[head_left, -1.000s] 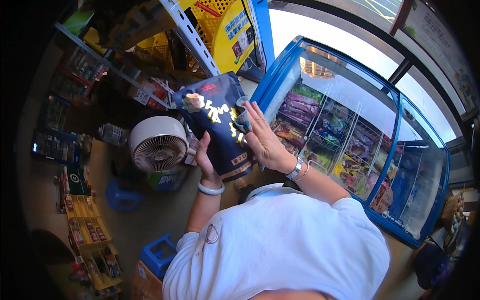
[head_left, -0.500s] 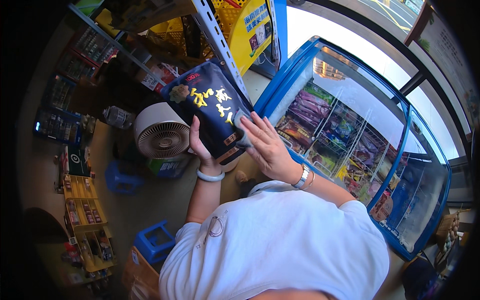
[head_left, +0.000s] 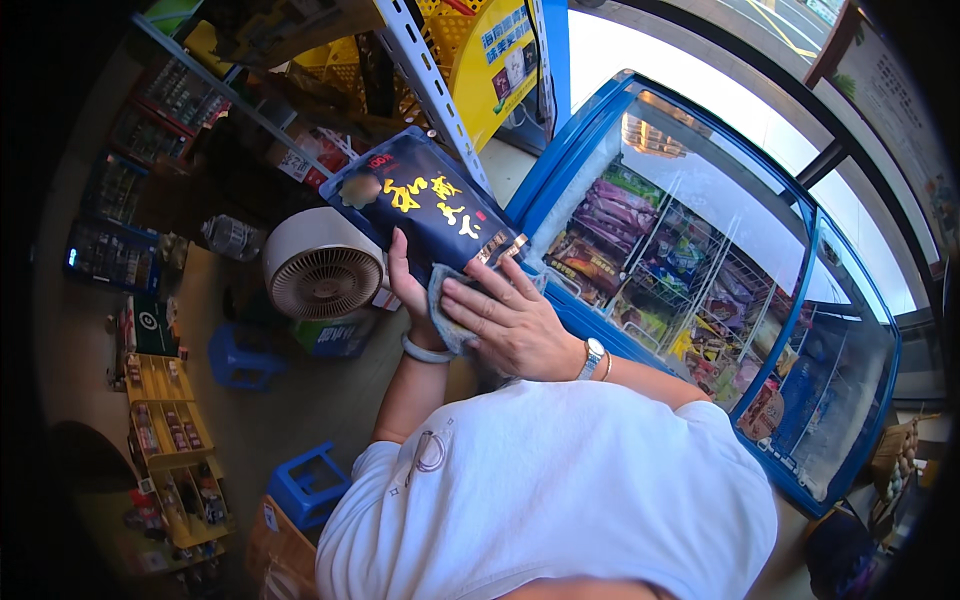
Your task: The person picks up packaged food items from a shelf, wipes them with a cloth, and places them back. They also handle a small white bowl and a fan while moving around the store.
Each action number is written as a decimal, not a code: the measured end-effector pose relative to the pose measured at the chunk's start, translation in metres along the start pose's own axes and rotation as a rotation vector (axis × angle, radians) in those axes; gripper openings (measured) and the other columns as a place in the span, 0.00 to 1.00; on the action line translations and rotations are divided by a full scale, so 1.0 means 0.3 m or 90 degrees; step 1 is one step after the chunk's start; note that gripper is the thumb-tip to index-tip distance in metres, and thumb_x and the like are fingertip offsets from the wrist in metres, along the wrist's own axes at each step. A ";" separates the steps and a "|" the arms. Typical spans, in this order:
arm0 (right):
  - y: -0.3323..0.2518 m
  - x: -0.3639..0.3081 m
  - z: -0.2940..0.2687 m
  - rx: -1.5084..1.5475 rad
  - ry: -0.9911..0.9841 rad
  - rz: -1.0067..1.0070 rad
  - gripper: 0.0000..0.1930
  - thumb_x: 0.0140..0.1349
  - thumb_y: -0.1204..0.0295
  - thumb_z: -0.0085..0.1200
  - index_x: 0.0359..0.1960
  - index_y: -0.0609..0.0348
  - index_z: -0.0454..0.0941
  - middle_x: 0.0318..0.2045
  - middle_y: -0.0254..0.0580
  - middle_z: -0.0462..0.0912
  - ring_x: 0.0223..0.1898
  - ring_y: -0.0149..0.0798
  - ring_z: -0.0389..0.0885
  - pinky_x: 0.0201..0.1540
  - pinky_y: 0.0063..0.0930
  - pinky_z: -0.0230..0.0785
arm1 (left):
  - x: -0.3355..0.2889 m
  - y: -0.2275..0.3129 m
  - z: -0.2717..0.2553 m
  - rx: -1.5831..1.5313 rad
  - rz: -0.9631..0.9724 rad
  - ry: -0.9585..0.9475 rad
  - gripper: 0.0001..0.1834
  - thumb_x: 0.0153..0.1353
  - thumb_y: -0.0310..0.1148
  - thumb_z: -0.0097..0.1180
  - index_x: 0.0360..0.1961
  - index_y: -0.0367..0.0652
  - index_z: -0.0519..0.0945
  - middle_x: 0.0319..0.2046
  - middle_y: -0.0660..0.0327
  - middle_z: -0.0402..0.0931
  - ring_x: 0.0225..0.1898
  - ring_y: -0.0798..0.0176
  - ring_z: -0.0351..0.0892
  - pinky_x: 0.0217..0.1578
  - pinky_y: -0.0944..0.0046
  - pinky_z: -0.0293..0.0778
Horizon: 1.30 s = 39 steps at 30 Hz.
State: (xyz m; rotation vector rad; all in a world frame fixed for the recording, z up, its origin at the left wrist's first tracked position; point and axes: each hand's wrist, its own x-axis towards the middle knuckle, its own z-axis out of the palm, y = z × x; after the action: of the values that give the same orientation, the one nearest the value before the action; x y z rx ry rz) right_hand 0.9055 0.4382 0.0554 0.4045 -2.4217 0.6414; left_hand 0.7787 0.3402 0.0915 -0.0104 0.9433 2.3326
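A dark blue pouch [head_left: 425,195] with gold lettering and a round badge is tilted in front of me, its top toward the upper left. My left hand [head_left: 408,285] grips it from the lower left, thumb up along the edge; the other fingers are hidden behind. A grey-blue cloth [head_left: 445,325] lies bunched under my right hand [head_left: 515,320], whose fingers press it against the pouch's lower edge. The cloth reaches close to my left wrist, where a pale bangle [head_left: 427,352] sits. My right wrist wears a watch [head_left: 593,355].
A white round fan [head_left: 325,265] stands left of the pouch, beside a perforated metal shelf post [head_left: 430,90]. At right is a blue glass-topped chest freezer [head_left: 590,315] full of packets. Blue stools [head_left: 308,485] and a yellow display rack [head_left: 165,430] are at left.
My right hand and the cloth have moved down and left, from the pouch's right side to its lower edge. The pouch has turned, its bottom swinging right and up.
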 end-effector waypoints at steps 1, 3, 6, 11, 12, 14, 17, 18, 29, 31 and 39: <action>0.008 -0.003 -0.001 -0.001 0.017 0.012 0.30 0.62 0.64 0.57 0.68 0.51 0.69 0.71 0.37 0.64 0.76 0.49 0.52 0.76 0.55 0.38 | 0.011 0.000 -0.024 -0.009 0.038 -0.023 0.37 0.65 0.57 0.49 0.64 0.39 0.68 0.58 0.52 0.73 0.54 0.51 0.77 0.58 0.52 0.73; 0.037 -0.010 -0.010 0.043 0.071 0.059 0.30 0.64 0.67 0.55 0.69 0.55 0.66 0.72 0.43 0.63 0.75 0.52 0.52 0.75 0.54 0.41 | 0.027 -0.006 -0.051 -0.014 0.129 -0.053 0.34 0.68 0.53 0.47 0.64 0.37 0.68 0.60 0.51 0.73 0.56 0.50 0.76 0.61 0.52 0.70; 0.100 -0.026 0.004 0.071 0.140 0.132 0.29 0.67 0.70 0.51 0.71 0.56 0.63 0.72 0.47 0.61 0.75 0.57 0.53 0.74 0.52 0.45 | 0.013 0.006 -0.050 -0.050 0.120 -0.067 0.33 0.69 0.51 0.48 0.66 0.37 0.67 0.62 0.51 0.71 0.59 0.51 0.74 0.63 0.52 0.68; 0.126 -0.039 0.021 0.390 0.155 0.204 0.27 0.73 0.71 0.44 0.72 0.57 0.60 0.74 0.49 0.57 0.74 0.49 0.56 0.73 0.36 0.49 | -0.002 0.008 -0.049 -0.034 0.113 -0.075 0.33 0.69 0.51 0.49 0.66 0.38 0.66 0.62 0.52 0.70 0.60 0.53 0.73 0.64 0.53 0.66; 0.123 -0.035 0.021 0.409 0.162 0.212 0.27 0.73 0.70 0.43 0.73 0.57 0.59 0.74 0.49 0.56 0.74 0.48 0.56 0.73 0.35 0.49 | -0.003 0.008 -0.049 -0.034 0.112 -0.081 0.33 0.70 0.51 0.48 0.67 0.37 0.66 0.63 0.51 0.70 0.60 0.52 0.73 0.64 0.53 0.66; 0.117 -0.030 0.025 0.428 0.174 0.231 0.27 0.74 0.70 0.43 0.73 0.57 0.57 0.74 0.50 0.55 0.74 0.47 0.57 0.73 0.34 0.49 | -0.006 0.007 -0.053 -0.034 0.109 -0.094 0.33 0.71 0.50 0.46 0.67 0.37 0.65 0.63 0.51 0.70 0.61 0.51 0.73 0.64 0.51 0.67; 0.109 -0.036 0.048 0.436 0.205 0.279 0.27 0.75 0.70 0.42 0.74 0.59 0.56 0.73 0.50 0.57 0.72 0.44 0.58 0.72 0.33 0.50 | -0.007 -0.006 -0.071 -0.029 0.109 -0.077 0.33 0.70 0.50 0.47 0.67 0.37 0.65 0.63 0.51 0.70 0.61 0.51 0.72 0.64 0.52 0.66; 0.109 -0.040 0.061 0.443 0.228 0.306 0.27 0.75 0.70 0.43 0.73 0.60 0.56 0.71 0.50 0.60 0.71 0.42 0.60 0.71 0.33 0.52 | -0.009 -0.010 -0.079 -0.019 0.107 -0.081 0.32 0.70 0.49 0.48 0.67 0.37 0.66 0.63 0.52 0.70 0.60 0.52 0.73 0.64 0.52 0.66; 0.199 -0.109 0.116 0.745 0.168 0.519 0.13 0.74 0.64 0.51 0.49 0.62 0.77 0.38 0.25 0.77 0.40 0.19 0.70 0.44 0.14 0.65 | -0.032 -0.036 -0.180 -0.035 0.040 -0.125 0.32 0.67 0.47 0.52 0.66 0.37 0.67 0.61 0.53 0.72 0.59 0.54 0.74 0.63 0.53 0.67; 0.192 -0.091 0.116 0.735 0.208 0.529 0.11 0.73 0.64 0.54 0.42 0.60 0.78 0.32 0.21 0.74 0.34 0.17 0.67 0.37 0.13 0.62 | -0.040 -0.036 -0.184 -0.032 0.028 -0.129 0.31 0.67 0.46 0.52 0.65 0.37 0.68 0.60 0.53 0.73 0.58 0.53 0.75 0.62 0.53 0.68; 0.281 -0.029 0.081 0.629 0.343 0.510 0.11 0.69 0.64 0.59 0.37 0.59 0.77 0.27 0.19 0.70 0.29 0.16 0.62 0.31 0.13 0.57 | -0.057 -0.076 -0.198 -0.008 -0.115 -0.183 0.29 0.66 0.41 0.53 0.62 0.34 0.70 0.56 0.50 0.77 0.54 0.52 0.79 0.60 0.53 0.73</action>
State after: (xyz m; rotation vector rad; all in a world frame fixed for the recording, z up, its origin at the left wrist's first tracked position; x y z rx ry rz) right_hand 0.8655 0.4969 0.0033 -0.3828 -1.5269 1.9911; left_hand 0.7925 0.3062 0.0369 0.2207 0.7520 2.1043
